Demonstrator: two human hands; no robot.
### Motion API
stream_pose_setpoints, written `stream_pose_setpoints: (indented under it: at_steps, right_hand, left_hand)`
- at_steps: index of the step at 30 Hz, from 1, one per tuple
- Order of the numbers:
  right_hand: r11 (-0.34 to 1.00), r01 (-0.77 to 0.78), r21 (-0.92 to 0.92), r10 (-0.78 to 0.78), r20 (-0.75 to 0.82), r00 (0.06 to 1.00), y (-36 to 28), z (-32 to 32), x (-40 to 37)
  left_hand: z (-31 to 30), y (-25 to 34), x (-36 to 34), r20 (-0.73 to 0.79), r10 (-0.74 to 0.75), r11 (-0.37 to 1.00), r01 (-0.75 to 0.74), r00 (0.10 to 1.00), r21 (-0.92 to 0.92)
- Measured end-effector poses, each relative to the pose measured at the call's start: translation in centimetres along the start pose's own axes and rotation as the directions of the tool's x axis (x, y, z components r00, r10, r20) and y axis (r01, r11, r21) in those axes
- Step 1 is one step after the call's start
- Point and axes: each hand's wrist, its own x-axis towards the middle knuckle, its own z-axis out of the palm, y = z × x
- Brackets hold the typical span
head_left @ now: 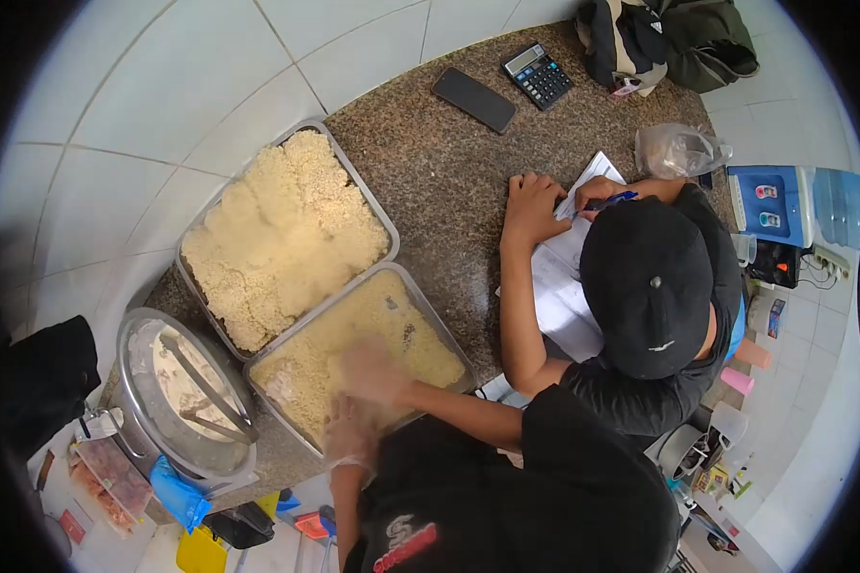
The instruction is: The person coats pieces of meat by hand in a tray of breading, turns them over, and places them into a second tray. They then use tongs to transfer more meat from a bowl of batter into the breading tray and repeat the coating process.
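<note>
Shiny metal tray (pixel 441 320) (coarse crumbs (pixel 382 320)) on speckled stone counter (pixel 440 181)

Wears a black short-sleeved shirt (pixel 564 497), red-and-white logo (pixel 403 544) at seven o'clock (partly cut off), apparently a clear glove on the left hand (pixel 352 432).

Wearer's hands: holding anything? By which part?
Cannot tell. The left hand and right hand are both blurred, down on the crumbs in the near tray. No grip on any object shows.
</note>
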Motion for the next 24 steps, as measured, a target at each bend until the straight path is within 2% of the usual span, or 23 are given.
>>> stream_pose_setpoints:
  at_steps: [4,6,7,8,9,10,11,12,13,14,15,16,17,18,19,20,22,23,24]
  right_hand:
    - [1.000,0.013,-0.006,-0.013,-0.083,0.996,-0.5,1.6,-0.3]
    - [0.982,0.043,-0.185,-0.088,-0.241,0.967,-0.8,2.1,-1.4]
    - [0.977,0.100,-0.186,-0.141,-0.222,0.965,-0.8,2.0,-1.5]
    - [0.992,0.053,-0.115,-0.064,-0.096,0.993,-0.4,1.7,-0.9]
    - [0.998,-0.004,-0.063,0.006,0.036,0.999,-0.2,1.6,-0.3]
    - [0.999,0.008,-0.035,-0.007,0.004,1.000,0.0,2.2,-0.1]
    - [0.998,0.062,-0.033,-0.063,-0.031,0.998,-0.2,1.9,-0.3]
    - [0.994,0.106,-0.034,-0.109,-0.071,0.992,-0.3,1.6,-0.4]
    - [0.989,0.139,-0.046,-0.141,-0.064,0.988,-1.1,0.2,-0.4]
    - [0.993,0.119,0.008,-0.119,0.011,0.993,-1.9,-1.2,-0.7]
    - [0.994,0.092,0.054,-0.097,0.093,0.991,-2.8,-2.5,-1.2]
    - [0.993,0.116,0.029,-0.119,0.112,0.987,-3.3,-2.9,-1.7]
    - [0.971,0.217,0.104,-0.221,0.028,0.975,-3.7,-3.3,-2.0]
    - [0.932,0.320,0.172,-0.313,-0.065,0.947,-4.2,-4.0,-2.2]
    - [0.933,0.330,0.142,-0.334,0.006,0.942,-5.9,-6.1,-2.4]
    - [0.930,0.346,0.121,-0.350,0.019,0.936,-6.8,-7.2,-2.3]
    - [0.927,0.375,0.012,-0.371,0.167,0.913,-8.4,-9.2,-1.9]
    - [0.923,0.386,-0.008,-0.379,0.174,0.909,-9.2,-10.5,-1.7]
    - [0.909,0.413,0.052,-0.414,0.196,0.889,-10.1,-12.1,-1.5]
  left_hand:
    - [0.6,0.2,-0.5,-0.001,-0.017,1.000,0.017,1.000,0.004]
    - [0.6,0.9,-0.5,0.005,-0.010,1.000,0.010,1.000,0.026]
    - [0.8,1.0,-0.9,0.018,-0.013,0.999,0.012,1.000,0.044]
    - [1.8,0.6,-1.1,-0.007,-0.068,0.998,0.068,0.998,0.017]
    - [3.1,-0.2,-0.6,-0.094,0.003,0.999,0.000,0.996,0.034]
    - [3.8,-0.9,-0.6,-0.178,0.076,0.996,-0.066,0.981,0.062]
    - [4.0,-1.5,-1.1,-0.203,0.029,0.999,-0.022,0.979,0.035]
    - [4.0,-2.1,-1.4,-0.250,0.101,0.995,-0.092,0.963,0.048]
    - [2.9,-2.3,-1.6,-0.294,0.184,0.983,-0.170,0.938,0.071]
    - [1.7,-2.7,-1.8,-0.315,0.164,0.986,-0.156,0.935,0.050]
    - [-1.2,-2.5,-2.9,-0.155,-0.041,0.963,-0.002,0.987,-0.271]
    - [-2.4,-2.3,-3.8,0.065,-0.178,0.821,0.184,0.982,-0.541]
    - [-1.5,-2.9,-4.2,0.052,-0.183,0.800,0.179,0.982,-0.572]
    - [-0.3,-4.0,-4.1,-0.341,-0.192,0.802,-0.053,0.920,-0.595]
    - [0.4,-4.7,-4.0,-0.678,-0.205,0.811,-0.266,0.706,-0.521]
    - [0.8,-5.2,-3.4,-0.686,-0.222,0.799,-0.274,0.693,-0.535]
    - [-0.2,-6.2,-1.9,-0.804,-0.140,0.775,-0.441,0.578,-0.452]
    - [-0.9,-6.7,-1.2,-0.811,-0.152,0.767,-0.451,0.564,-0.457]
    - [-1.7,-7.2,-0.5,-0.811,-0.022,0.677,-0.588,0.584,-0.442]
